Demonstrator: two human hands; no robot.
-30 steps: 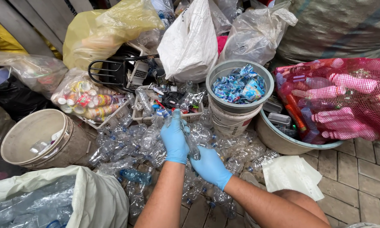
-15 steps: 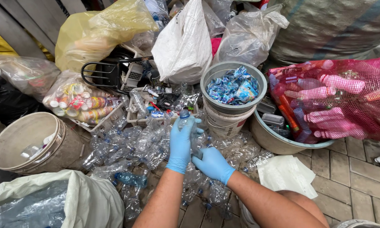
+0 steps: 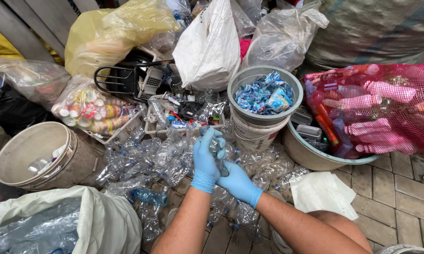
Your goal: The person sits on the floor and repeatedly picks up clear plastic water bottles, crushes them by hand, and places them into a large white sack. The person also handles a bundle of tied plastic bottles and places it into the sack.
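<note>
Currently both gloved hands grip one clear bottle [image 3: 220, 155] over the bottle pile [image 3: 150, 160], left hand [image 3: 206, 157] wrapped round its body, right hand [image 3: 238, 182] clenched at its lower end, likely mid-sort beside the grey bucket [image 3: 249, 77].

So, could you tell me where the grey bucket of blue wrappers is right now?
In the head view, the grey bucket stands right of centre, just beyond the gloved hands, between the white bag and red mesh sack.

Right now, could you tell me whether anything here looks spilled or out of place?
Yes: clear plastic bottles lie crushed and loose across the paving instead of in a container. The left hand and right hand grip one clear bottle above that heap.
</note>
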